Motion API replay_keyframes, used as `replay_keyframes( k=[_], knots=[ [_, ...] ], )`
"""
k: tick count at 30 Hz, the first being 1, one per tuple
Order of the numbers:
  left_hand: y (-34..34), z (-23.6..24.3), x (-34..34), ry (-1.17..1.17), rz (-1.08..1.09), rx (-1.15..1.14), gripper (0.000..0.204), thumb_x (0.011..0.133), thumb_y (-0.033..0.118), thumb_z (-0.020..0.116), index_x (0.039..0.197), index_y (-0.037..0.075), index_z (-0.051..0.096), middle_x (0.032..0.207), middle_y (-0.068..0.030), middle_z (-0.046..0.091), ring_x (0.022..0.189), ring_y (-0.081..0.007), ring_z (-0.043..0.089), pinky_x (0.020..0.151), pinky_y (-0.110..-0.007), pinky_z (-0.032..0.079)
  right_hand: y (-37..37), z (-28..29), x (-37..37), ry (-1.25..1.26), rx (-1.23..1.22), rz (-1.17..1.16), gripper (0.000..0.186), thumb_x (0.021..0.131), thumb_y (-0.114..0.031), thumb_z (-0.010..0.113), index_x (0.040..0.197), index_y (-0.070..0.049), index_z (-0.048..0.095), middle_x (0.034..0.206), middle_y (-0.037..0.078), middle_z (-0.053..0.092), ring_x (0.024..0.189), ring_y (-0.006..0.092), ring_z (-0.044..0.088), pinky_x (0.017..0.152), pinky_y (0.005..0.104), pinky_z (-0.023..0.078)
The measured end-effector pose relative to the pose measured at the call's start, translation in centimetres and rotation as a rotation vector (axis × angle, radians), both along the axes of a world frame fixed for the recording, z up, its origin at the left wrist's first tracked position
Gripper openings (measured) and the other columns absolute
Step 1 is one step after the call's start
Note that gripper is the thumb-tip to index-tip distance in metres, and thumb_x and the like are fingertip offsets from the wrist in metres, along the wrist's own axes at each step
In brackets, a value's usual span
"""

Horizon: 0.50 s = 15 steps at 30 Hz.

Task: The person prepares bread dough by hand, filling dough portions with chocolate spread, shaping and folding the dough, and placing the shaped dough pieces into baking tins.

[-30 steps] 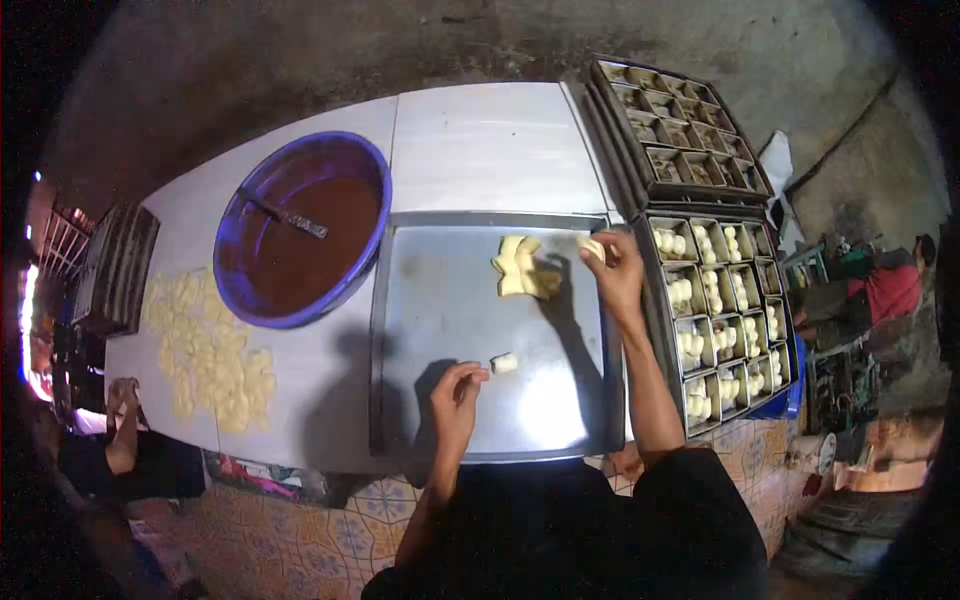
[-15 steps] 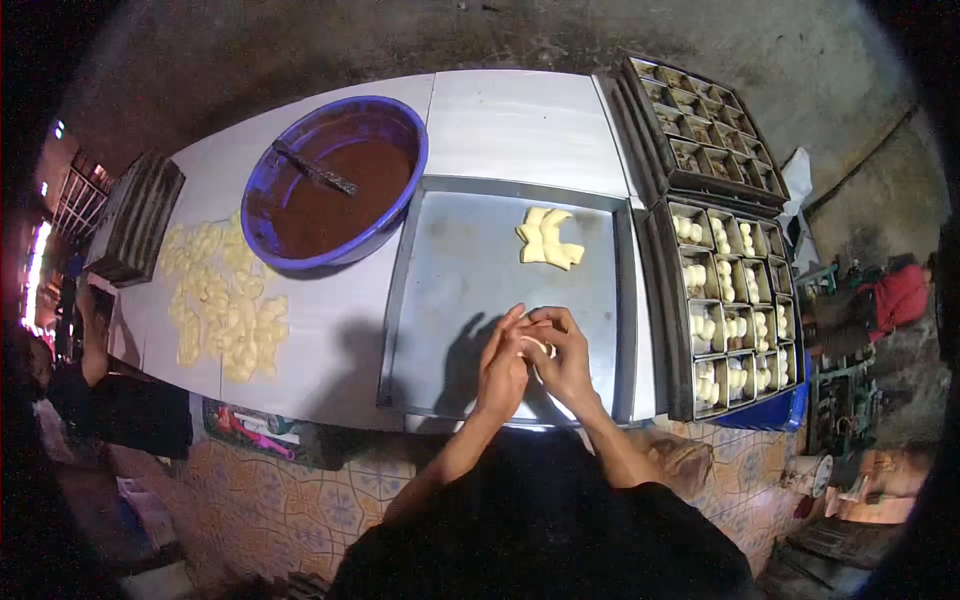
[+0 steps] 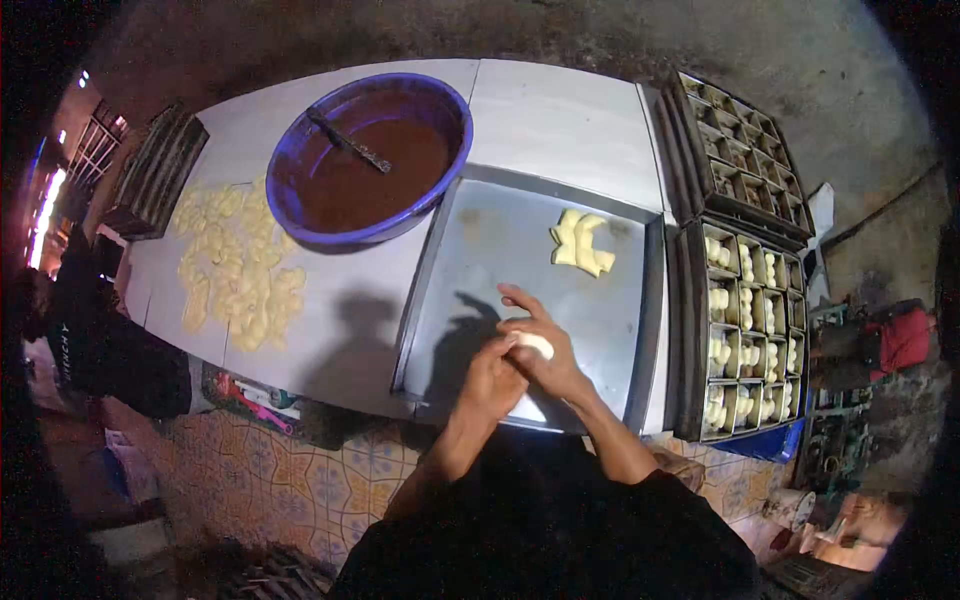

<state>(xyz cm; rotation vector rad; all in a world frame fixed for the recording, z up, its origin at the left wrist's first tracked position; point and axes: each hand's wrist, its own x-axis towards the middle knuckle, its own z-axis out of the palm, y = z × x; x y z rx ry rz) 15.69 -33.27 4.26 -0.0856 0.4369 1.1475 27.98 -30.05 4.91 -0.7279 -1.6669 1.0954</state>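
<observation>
Above the near part of a shallow metal tray [image 3: 490,225], my two hands meet around a small pale piece of dough [image 3: 533,345]. My right hand [image 3: 552,362] cups it, with one finger stretched up and away. Curled fingers of my left hand [image 3: 492,385] press against the dough from the left and hide part of it. Farther back on the tray lies a small cluster of dough strips [image 3: 580,243], apart from both hands.
A blue basin [image 3: 462,165] of brown filling with a dark utensil [image 3: 350,142] stands behind left. Flattened dough pieces [image 3: 235,265] cover the table's left side, near stacked tins [image 3: 155,175]. At right, a divided tin [image 3: 692,330] holds dough balls; another divided tin [image 3: 740,140] sits behind.
My hands have shifted against each other, and more of the dough shows between them. One right finger now points up. The whole view has turned slightly.
</observation>
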Motion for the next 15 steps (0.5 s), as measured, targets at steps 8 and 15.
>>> replay_keyframes(
  k=[8,15],
  knots=[
    [10.5,2.6,-4.1,-0.194,-0.098,0.629,0.099,0.082,0.076,0.041,0.137,-0.005,0.037,0.128,-0.0256,0.052,0.118,-0.0336,0.052,0.097,-0.048,0.042,3.2,-2.8,2.0,0.319,-0.595,0.188,0.119,0.065,-0.08,0.059,0.152,-0.027,-0.004,0.154,0.007,0.017,0.13,0.025,0.035,0.099,0.0457,0.039],
    [29.9,-4.6,-22.2,2.125,0.149,0.611,0.098,0.09,0.072,0.012,0.096,-0.01,0.065,0.084,-0.0191,0.065,0.086,-0.0381,0.059,0.081,-0.044,0.043,2.6,-4.7,-1.1,0.426,-0.696,0.161,0.086,0.088,-0.049,0.061,0.152,-0.021,0.01,0.147,0.011,0.031,0.12,0.0228,0.042,0.088,0.0362,0.046]
  ],
)
